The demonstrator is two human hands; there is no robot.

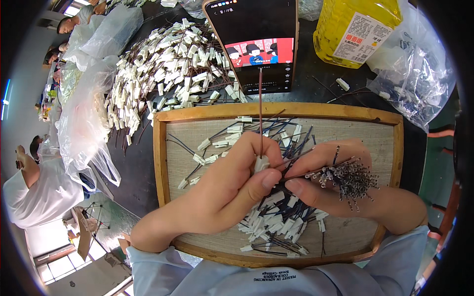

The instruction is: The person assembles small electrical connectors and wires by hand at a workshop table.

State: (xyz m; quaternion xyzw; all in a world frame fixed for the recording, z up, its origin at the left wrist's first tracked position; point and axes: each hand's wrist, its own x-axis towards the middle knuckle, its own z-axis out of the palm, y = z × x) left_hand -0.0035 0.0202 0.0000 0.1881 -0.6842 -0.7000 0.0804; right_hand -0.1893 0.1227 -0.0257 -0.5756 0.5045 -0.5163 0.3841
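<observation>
Between the thumb and fingers of my left hand (224,190) is a small white plastic connector (261,163), with a brown wire standing upright from it. My right hand (340,170) is closed around a bundle of dark wires (348,181), whose metal terminal ends fan out to the right. One wire runs from the right fingertips toward the connector; whether it sits inside cannot be made out. Both hands meet above a wood-framed tray (355,129). Below them on the tray lie several white connectors with dark wires (276,224).
A large heap of white connectors with brown wires (173,69) lies at the back left. Behind the tray a phone (256,49) stands upright, playing a cartoon. A bottle of yellow liquid (358,29) and clear plastic bags (419,69) stand right; other people (44,187) sit left.
</observation>
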